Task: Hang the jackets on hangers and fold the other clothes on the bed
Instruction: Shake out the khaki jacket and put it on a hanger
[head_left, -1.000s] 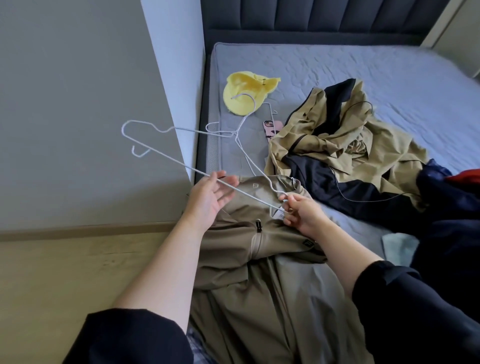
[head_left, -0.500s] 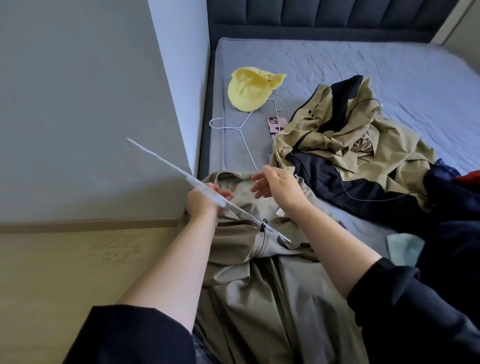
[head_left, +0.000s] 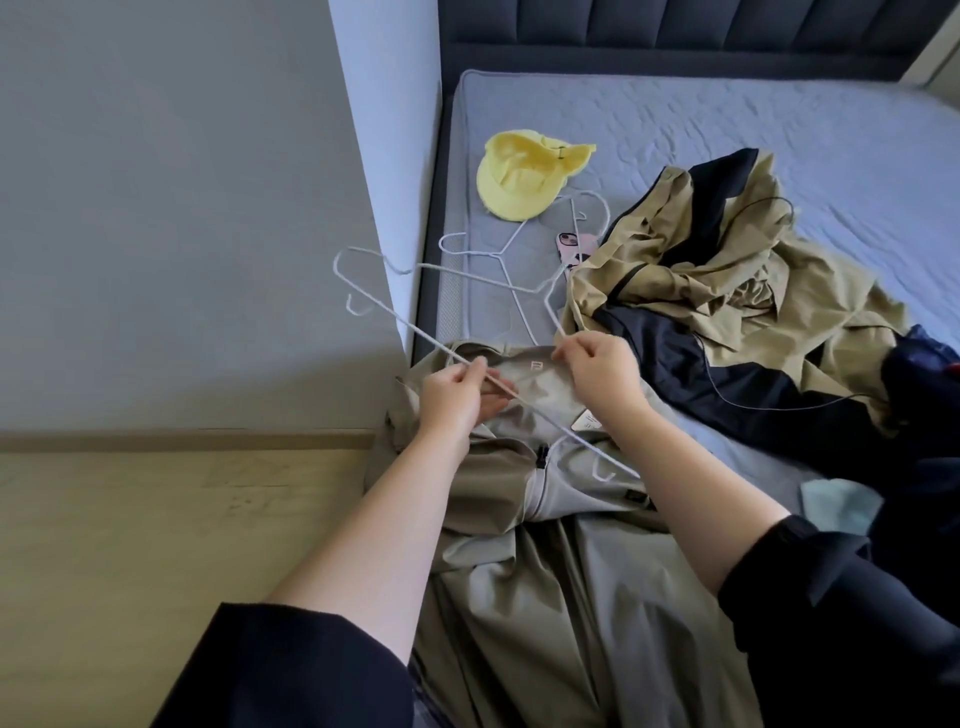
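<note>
Left hand (head_left: 451, 397) and right hand (head_left: 602, 371) each pinch the hanger (head_left: 415, 332) wire above the jacket (head_left: 545, 415) collar, at the bed (head_left: 727, 119) edge. Risk: the low end may snag the zip, missing the shoulder.

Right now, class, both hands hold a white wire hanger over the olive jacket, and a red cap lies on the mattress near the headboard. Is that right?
Not quite: the cap is yellow, not red, as the head view shows. The rest stands: both hands, left and right, hold the white wire hanger over the olive jacket, and the cap lies on the mattress.
</note>
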